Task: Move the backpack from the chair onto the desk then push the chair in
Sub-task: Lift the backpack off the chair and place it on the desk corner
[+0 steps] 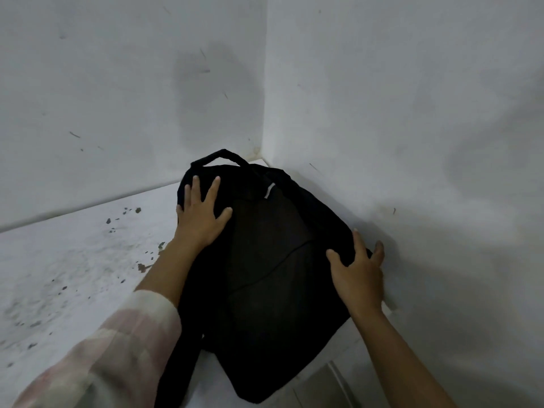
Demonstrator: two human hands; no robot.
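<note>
The black backpack [265,260] lies flat on the white desk [73,266], pushed into the corner where two walls meet, its carry handle pointing at the corner. My left hand [203,216] rests flat on its upper left part, fingers spread. My right hand [357,275] curls around the bag's right edge, next to the right wall. One strap hangs over the desk's front edge at the bottom. The chair is out of view.
The desk top is stained with dark flecks and chipped paint on its left half. White walls [382,98] close it in at the back and on the right. A strip of floor [321,387] shows below the desk's front edge.
</note>
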